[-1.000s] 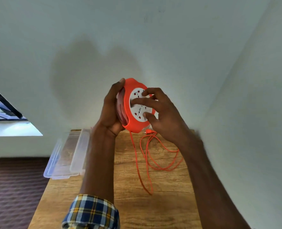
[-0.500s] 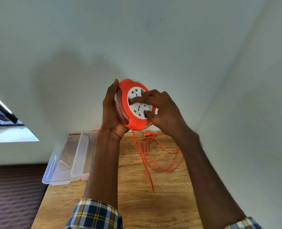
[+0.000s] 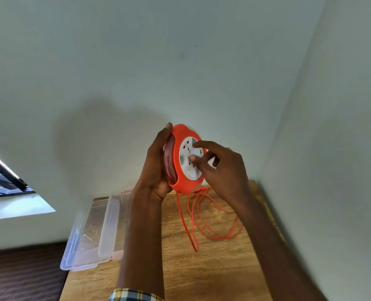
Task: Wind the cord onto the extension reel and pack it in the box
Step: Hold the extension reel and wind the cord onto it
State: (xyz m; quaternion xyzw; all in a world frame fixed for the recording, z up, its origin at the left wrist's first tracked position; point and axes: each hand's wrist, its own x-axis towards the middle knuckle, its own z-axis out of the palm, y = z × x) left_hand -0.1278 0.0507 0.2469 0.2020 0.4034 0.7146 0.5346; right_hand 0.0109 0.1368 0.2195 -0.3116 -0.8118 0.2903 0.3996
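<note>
I see a wooden table (image 3: 212, 270) pushed into the corner of two pale walls (image 3: 136, 61). At far left there's a window (image 3: 4, 183) with a dark frame, bright outside. Below it runs a dark striped floor (image 3: 21, 276). A plaid sleeve cuff (image 3: 134, 296) shows at the bottom edge.

Blue, yellow and white plaid sleeve cuff (image 3: 134, 295), bare forearms.
</note>
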